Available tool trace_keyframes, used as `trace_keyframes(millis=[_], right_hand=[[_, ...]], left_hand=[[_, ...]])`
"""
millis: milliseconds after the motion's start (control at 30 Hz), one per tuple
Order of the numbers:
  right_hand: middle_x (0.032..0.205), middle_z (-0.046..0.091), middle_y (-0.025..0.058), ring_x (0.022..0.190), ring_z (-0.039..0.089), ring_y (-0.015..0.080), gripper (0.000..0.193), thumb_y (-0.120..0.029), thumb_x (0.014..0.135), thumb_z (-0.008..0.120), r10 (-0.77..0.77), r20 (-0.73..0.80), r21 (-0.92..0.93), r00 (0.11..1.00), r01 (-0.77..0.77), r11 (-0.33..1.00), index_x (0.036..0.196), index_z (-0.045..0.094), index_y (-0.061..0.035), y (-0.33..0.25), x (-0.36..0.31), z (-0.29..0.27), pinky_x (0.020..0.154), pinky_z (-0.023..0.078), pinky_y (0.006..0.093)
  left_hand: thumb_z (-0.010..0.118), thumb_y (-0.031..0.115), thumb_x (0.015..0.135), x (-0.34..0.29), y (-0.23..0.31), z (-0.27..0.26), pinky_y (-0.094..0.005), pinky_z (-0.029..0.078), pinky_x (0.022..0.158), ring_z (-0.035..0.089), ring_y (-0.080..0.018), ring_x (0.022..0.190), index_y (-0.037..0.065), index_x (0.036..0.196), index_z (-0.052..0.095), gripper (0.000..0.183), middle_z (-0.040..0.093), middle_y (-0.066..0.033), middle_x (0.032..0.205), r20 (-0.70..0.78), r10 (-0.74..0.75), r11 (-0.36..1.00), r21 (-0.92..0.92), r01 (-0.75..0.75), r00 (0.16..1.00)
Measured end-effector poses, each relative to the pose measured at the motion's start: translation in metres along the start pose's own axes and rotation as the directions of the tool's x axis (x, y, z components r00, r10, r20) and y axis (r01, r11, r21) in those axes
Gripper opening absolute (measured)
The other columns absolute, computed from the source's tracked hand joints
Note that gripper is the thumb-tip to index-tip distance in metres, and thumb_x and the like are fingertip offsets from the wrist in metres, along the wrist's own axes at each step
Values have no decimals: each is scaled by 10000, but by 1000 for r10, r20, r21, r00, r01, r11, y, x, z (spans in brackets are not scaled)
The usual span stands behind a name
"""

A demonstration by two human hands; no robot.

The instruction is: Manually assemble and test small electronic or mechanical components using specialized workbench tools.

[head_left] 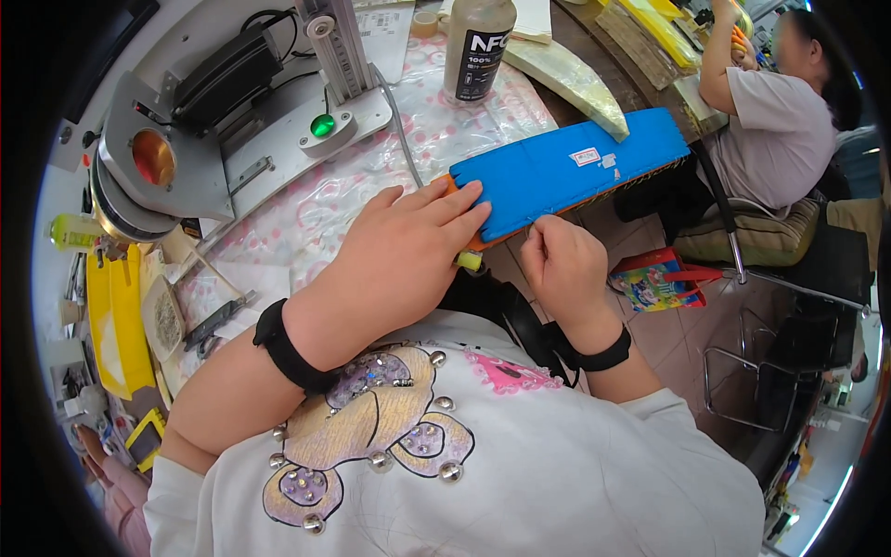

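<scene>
The left grip (394,251) is resting two fingertips on one long blue pad (575,172); its thumb is hidden, so I cannot tell whether it is clasping. The right grip (568,265) is curling closed at the pad's near edge; whether it is pinching anything, I cannot tell. The pad is slanting to the upper right, bearing one red-framed label (584,157). Beyond it, one pale curved slab (580,84) and one bottle (473,65) are sitting on the worktop (325,200). One green button (322,126) is glowing farther left; one co-worker (778,130) is sitting upper right.
</scene>
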State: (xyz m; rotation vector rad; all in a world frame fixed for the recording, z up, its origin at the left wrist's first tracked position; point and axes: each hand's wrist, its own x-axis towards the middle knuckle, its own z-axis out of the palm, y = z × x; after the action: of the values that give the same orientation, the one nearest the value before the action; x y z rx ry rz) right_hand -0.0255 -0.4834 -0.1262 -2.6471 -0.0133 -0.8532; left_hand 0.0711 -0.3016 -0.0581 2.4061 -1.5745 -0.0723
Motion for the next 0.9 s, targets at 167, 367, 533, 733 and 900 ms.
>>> trace_keyframes(millis=[167, 367, 533, 733, 900], right_hand=[[608, 509, 100, 542, 511, 287, 80, -70, 708, 566, -20, 19, -29, 1000, 21, 999, 752, 502, -52, 0, -1, -3, 469, 400, 378], [583, 499, 76, 518, 523, 269, 226, -148, 756, 586, 356, 105, 66, 928, -364, 929, 938, 495, -49, -12, -14, -34, 465, 398, 367], [588, 460, 50, 547, 465, 142, 243, -85, 772, 570, 483, 130, 250, 866, -500, 829, 987, 466, -41, -10, -18, -78, 517, 375, 262], [578, 414, 30, 532, 418, 89, 189, -32, 767, 565, 437, 56, 412, 898, -419, 809, 938, 484, -32, -49, 14, -103, 500, 346, 230], [552, 427, 68, 475, 435, 170, 160, -56, 756, 583, 322, 97, 271, 942, -336, 902, 884, 488, -51, -84, 60, -106, 465, 346, 269]], left_hand=[[619, 65, 650, 0, 3, 0, -407, 361, 909, 385, -216, 1188, 112, 1196, 446, 575, 416, -60, 1278, -6, -11, 1000, 16, 11, 1000], [602, 59, 661, -4, 1, 4, -425, 342, 933, 369, -232, 1200, 108, 1204, 445, 567, 397, -72, 1295, 2, -18, 997, -69, 18, 1000], [571, 40, 681, -13, -2, -8, -425, 363, 911, 422, -264, 1143, 104, 1191, 456, 527, 447, -100, 1238, -186, -21, 1000, -26, 17, 982], [556, 17, 689, -34, -29, -40, -379, 434, 756, 527, -312, 906, 90, 1147, 479, 471, 567, -130, 972, -85, -428, 904, -69, 423, 900], [565, 29, 709, -52, -42, -33, -391, 433, 747, 534, -314, 883, 47, 1084, 510, 379, 569, -142, 942, -256, -392, 915, -8, 403, 884]])
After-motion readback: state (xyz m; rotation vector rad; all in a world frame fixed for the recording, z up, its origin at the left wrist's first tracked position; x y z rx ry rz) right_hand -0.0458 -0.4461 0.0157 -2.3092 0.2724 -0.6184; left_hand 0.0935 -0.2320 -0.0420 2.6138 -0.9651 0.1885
